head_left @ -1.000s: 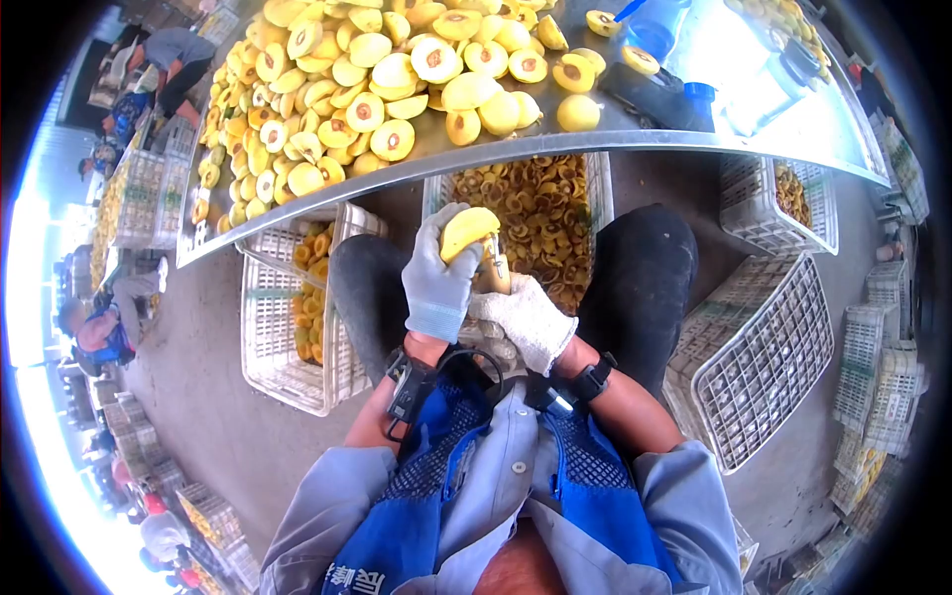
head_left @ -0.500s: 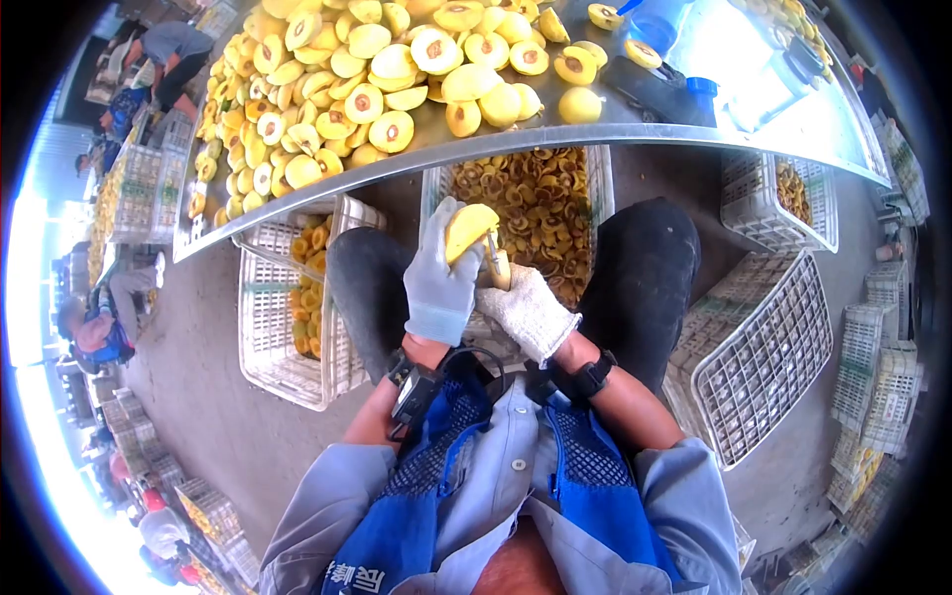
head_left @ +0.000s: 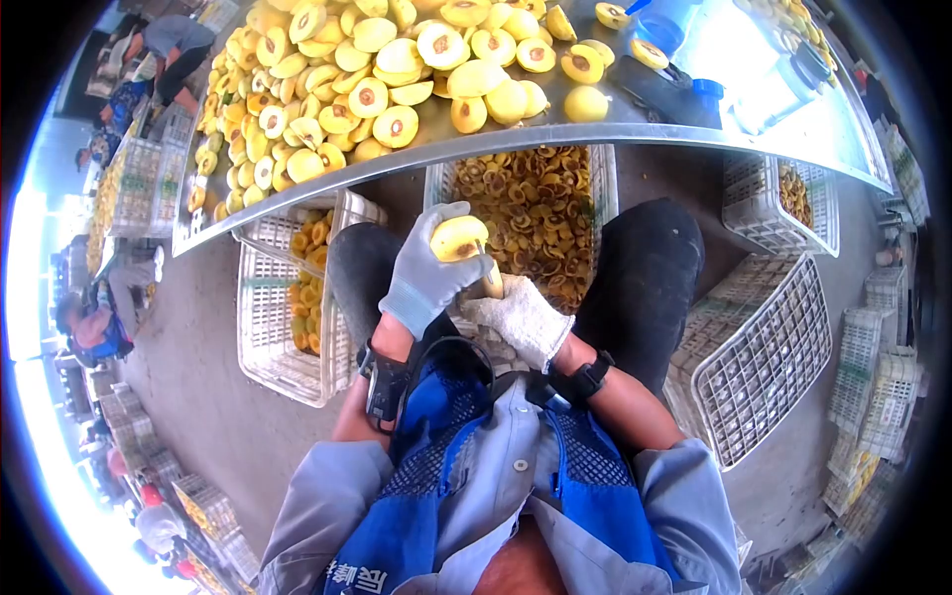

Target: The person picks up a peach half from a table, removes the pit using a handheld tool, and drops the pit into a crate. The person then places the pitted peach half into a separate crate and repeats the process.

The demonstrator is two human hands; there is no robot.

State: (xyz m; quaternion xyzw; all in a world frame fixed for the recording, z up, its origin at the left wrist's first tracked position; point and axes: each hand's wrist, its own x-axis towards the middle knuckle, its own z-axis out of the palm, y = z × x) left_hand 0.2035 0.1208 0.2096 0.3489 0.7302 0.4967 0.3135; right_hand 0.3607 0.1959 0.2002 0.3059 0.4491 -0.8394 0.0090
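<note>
"Fruit piece (head_left: 459, 234), now where?"

"Just off twelve o'clock from the middle of the view, gripped in the gloved left hand (head_left: 424, 273). Fingers and thumb curled round it, no wide gap."

"Changed from half a second ago?"

"Yes. Tipped steeply then, smooth yellow side showing; rolled flatter now, with a brownish patch toward six o'clock. Swung at the left wrist too, from pointing near twelve to leaning toward one."

"And with the right hand (head_left: 521, 322)?"

"Barely shifted. Closed snugly on a tool (head_left: 493, 285) with a light brown handle, metal end aimed toward eleven, beside the fruit piece. Contact at the tip: too small to tell."

"And round about?"

"At one o'clock, below the table edge (head_left: 635, 132), a crate (head_left: 604, 183) of cut brownish slices (head_left: 526, 203). At eleven, on top, a heap of yellow fruit (head_left: 342, 94). At nine, another crate (head_left: 260, 332) holding orange-yellow pieces (head_left: 307, 322). Much as before, all three."
</note>
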